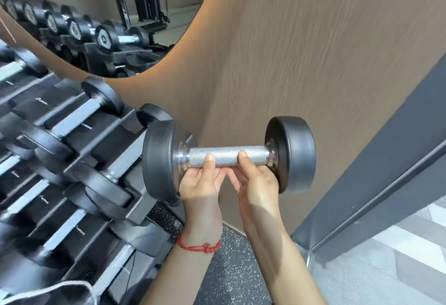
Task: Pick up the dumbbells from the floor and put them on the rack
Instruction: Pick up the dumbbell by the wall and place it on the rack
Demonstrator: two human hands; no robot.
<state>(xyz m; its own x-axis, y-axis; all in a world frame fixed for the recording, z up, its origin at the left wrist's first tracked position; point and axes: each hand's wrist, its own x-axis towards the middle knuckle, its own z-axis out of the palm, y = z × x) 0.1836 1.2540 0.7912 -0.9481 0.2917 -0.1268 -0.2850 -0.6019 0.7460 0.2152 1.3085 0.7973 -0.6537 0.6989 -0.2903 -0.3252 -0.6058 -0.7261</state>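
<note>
Cradling dumbbell point(229, 157) underhand, both hands point(229, 184) palms-up

Mirror point(101, 15) — wood-grain wall point(313, 51)

rack point(135, 210) blurred, cut off left

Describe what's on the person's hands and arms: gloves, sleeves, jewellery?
No gloves, no sleeves in view: both forearms are bare. The left hand has a red knotted cord bracelet at the wrist. The right hand and its wrist carry nothing. No rings or watch visible.
</note>
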